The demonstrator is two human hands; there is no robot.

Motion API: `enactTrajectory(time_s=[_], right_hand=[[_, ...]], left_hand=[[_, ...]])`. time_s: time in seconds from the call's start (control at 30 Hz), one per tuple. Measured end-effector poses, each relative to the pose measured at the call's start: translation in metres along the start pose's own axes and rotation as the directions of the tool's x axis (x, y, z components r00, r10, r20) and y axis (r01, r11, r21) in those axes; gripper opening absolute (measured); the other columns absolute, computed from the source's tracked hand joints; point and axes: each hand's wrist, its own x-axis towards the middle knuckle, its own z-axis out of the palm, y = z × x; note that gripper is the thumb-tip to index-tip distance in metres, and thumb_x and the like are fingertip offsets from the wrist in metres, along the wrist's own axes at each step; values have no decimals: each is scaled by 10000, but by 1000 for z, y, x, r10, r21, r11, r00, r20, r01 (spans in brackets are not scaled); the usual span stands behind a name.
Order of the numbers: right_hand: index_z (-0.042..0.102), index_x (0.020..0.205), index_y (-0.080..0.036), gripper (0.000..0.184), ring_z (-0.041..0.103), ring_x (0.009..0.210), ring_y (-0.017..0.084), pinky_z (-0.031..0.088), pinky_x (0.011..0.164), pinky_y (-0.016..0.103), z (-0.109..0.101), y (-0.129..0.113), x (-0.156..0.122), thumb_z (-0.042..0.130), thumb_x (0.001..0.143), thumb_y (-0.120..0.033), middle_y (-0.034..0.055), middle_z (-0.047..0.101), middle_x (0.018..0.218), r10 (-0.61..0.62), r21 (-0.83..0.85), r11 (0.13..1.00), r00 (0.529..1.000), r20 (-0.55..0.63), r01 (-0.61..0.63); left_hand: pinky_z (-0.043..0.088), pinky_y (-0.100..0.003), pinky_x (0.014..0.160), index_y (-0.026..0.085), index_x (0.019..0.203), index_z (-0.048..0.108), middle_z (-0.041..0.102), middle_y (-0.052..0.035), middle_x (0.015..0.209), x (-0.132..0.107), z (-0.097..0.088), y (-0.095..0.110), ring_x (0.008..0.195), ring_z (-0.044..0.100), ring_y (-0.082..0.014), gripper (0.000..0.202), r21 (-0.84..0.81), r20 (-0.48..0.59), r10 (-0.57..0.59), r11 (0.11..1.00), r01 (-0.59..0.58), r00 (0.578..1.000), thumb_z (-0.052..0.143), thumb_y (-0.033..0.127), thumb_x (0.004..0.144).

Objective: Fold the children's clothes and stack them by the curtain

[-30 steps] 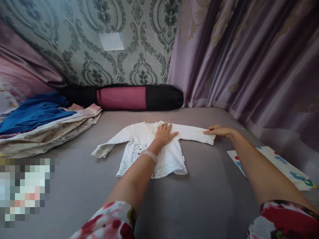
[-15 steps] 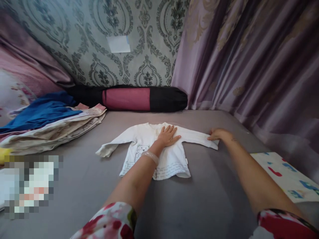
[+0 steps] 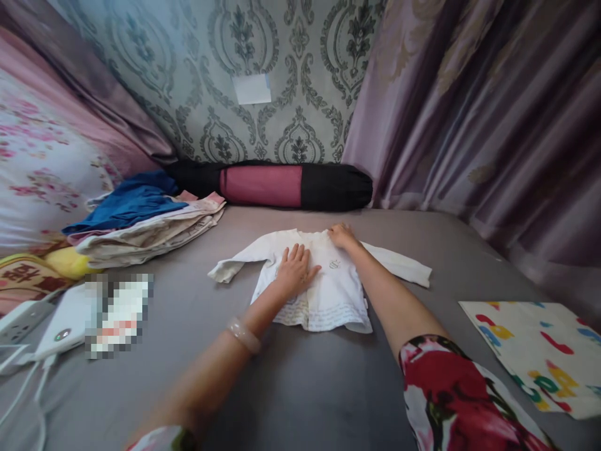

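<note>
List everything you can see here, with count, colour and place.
shirt: one, white, long-sleeved, spread flat mid-bed
bed surface: one, grey, under everything
bolster: one, black with pink middle, along the wall
cloth pile: one, blue over cream, far left
printed cloth: one, white with coloured shapes, near right
curtain: one, mauve, right
wallpaper: grey-green damask, behind
power strip: one, white, near left
bracelet: one, pale, left wrist
left hand: flat on the shirt's chest
right hand: on the shirt's collar
</note>
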Motion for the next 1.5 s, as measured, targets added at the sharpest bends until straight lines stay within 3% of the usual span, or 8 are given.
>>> enactTrajectory(time_s=[0.33, 0.53, 0.67, 0.77, 0.9, 1.0, 1.17, 1.5], right_hand=[[569, 1192, -156, 303, 430, 1203, 272, 310, 971, 379, 28, -7, -10, 377, 983, -260, 145, 538, 1277, 82, -18, 996, 966, -245, -90], [575, 1226, -184, 333, 439, 1212, 280, 307, 973, 400, 22, -8, -10, 369, 981, -273, 138, 542, 1292, 102, -22, 994, 978, -183, -108], [585, 1218, -146, 337, 449, 1213, 298, 294, 989, 441, 8, -20, -11, 420, 945, -253, 167, 542, 1281, 117, -37, 992, 981, -154, -124], [557, 1237, -110, 359, 451, 1213, 301, 311, 981, 431, 4, -44, -17, 405, 915, -154, 179, 544, 1272, 35, -42, 998, 975, -220, -46], [574, 1207, -128, 402, 480, 1199, 283, 339, 981, 405, 13, -93, -28, 362, 874, -53, 165, 578, 1255, -127, 28, 991, 978, -163, 133], [586, 1215, -158, 440, 512, 1190, 254, 365, 983, 370, 28, -129, -30, 353, 863, -36, 132, 600, 1257, -217, 121, 967, 972, -85, 226], [561, 1269, -143, 411, 515, 1211, 215, 377, 994, 301, 56, -160, -31, 313, 941, -137, 111, 590, 1295, -254, 171, 951, 966, -46, 258], [513, 1332, -116, 442, 418, 1311, 228, 276, 1095, 349, 76, -160, -40, 294, 990, -289, 124, 493, 1419, -265, 153, 944, 948, -174, 292]], left_hand=[[152, -562, 1159, 160, 1499, 294, 234, -148, 1575, -13, 11, -5, 1462, 172, -323, 732, -24, 56, -61, 998, 63, 997, 201, 624, 941], [166, -522, 1162, 164, 1469, 336, 287, -140, 1559, -12, -1, -8, 1455, 209, -295, 673, -206, 114, -66, 974, 89, 991, 245, 587, 953], [347, -368, 1077, 178, 1345, 478, 556, -118, 1362, -27, -34, -36, 1275, 494, -219, 496, -378, -129, -211, 914, 149, 969, 352, 455, 954], [394, -400, 1004, 190, 1240, 553, 641, -104, 1185, -49, -63, -77, 1145, 567, -248, 409, -360, -305, -441, 874, 326, 844, 500, 332, 860], [446, -393, 889, 170, 1187, 572, 643, -126, 1148, -79, -84, -136, 1092, 586, -299, 517, -352, -54, -699, 681, 642, 713, 638, 389, 723], [475, -299, 744, 159, 1158, 572, 665, -112, 1103, -95, -80, -162, 960, 635, -259, 658, -435, 256, -678, 556, 709, 689, 720, 505, 619], [411, -243, 584, 168, 946, 618, 668, -24, 809, -97, -63, -163, 752, 618, -192, 416, -499, 294, -637, 533, 683, 713, 699, 447, 648], [317, -385, 851, 213, 937, 612, 612, -82, 994, -81, -57, -176, 1016, 518, -251, 253, -101, -324, -485, 872, 480, 813, 486, 75, 766]])
